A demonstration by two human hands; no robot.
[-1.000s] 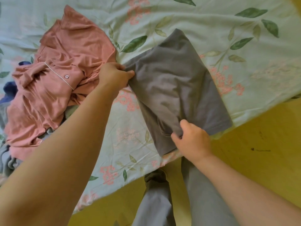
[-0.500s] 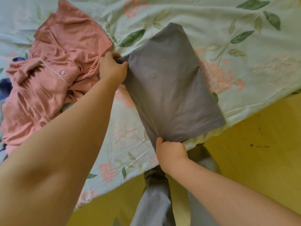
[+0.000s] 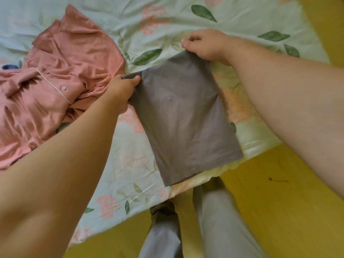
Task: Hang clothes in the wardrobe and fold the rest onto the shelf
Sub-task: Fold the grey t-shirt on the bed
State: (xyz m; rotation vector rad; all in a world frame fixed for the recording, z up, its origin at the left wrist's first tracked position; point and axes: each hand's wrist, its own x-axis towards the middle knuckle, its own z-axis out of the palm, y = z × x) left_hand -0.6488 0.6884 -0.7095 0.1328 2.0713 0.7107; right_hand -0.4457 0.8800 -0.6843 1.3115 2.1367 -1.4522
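A grey folded garment (image 3: 183,116) lies on the floral bedsheet (image 3: 242,21), its hemmed end reaching the bed's near edge. My left hand (image 3: 122,88) pinches its far left corner between thumb and fingers. My right hand (image 3: 204,44) pinches its far right corner, fingers curled over the cloth. A crumpled pink buttoned shirt (image 3: 55,77) with white piping lies to the left, right beside my left hand.
A dark blue cloth (image 3: 9,67) peeks out at the left edge behind the pink shirt. The yellow floor (image 3: 279,192) runs along the bed's near side, where my grey-trousered legs (image 3: 214,229) stand.
My right hand let go of the garment's near edge and moved up to its far right corner. My left hand kept its hold on the far left corner.
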